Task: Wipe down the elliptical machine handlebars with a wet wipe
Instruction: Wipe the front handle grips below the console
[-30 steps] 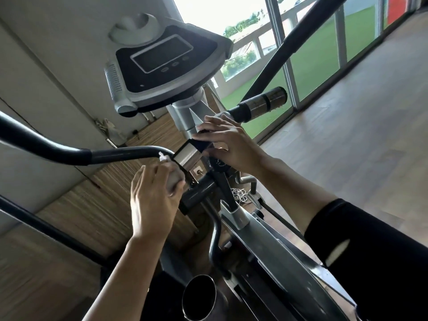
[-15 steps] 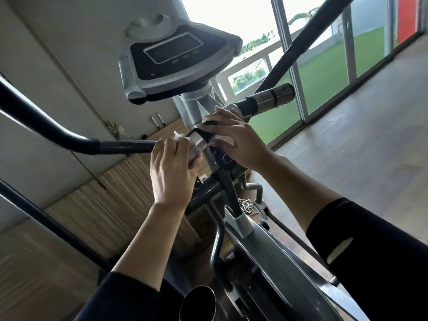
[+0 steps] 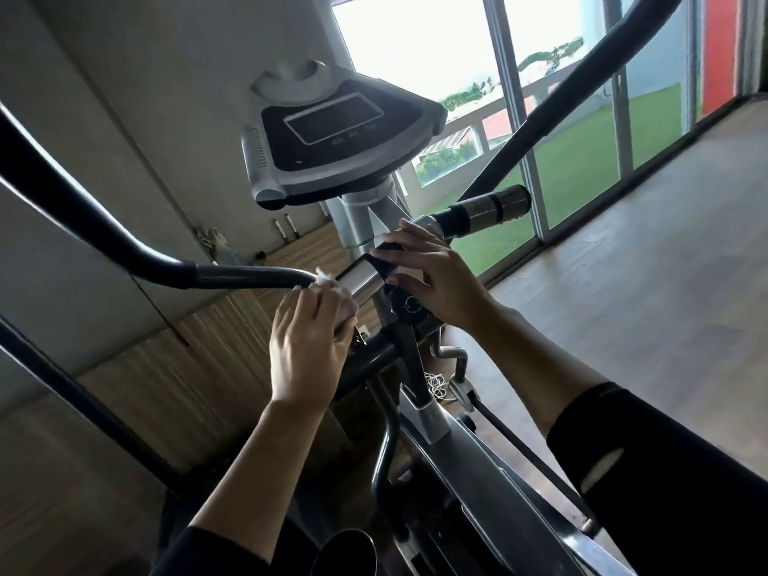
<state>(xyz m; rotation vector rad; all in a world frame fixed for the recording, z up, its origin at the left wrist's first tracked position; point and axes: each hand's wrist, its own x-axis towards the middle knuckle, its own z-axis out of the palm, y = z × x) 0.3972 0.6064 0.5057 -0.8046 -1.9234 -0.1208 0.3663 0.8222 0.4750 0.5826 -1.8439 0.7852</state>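
The elliptical's short fixed handlebar crosses the middle of the view, with a silver sensor grip (image 3: 360, 277) on its left half and a dark grip (image 3: 484, 211) on its right end. My left hand (image 3: 309, 347) holds a crumpled white wet wipe (image 3: 332, 291) against the left end of the silver grip. My right hand (image 3: 428, 272) lies over the bar's centre by the stem, fingers curled over it. A long black moving handlebar (image 3: 124, 243) curves in from the left to just beside the wipe.
The console (image 3: 336, 139) with its screen sits above the hands. A second black moving bar (image 3: 561, 106) runs diagonally up to the right. The machine's frame (image 3: 478, 471) slopes down below. A wall stands to the left, glass doors (image 3: 582, 118) and wood floor to the right.
My left hand with the wipe rose from under the left grip to its end. My right hand stayed on the bar's centre. The camera tilted upward.
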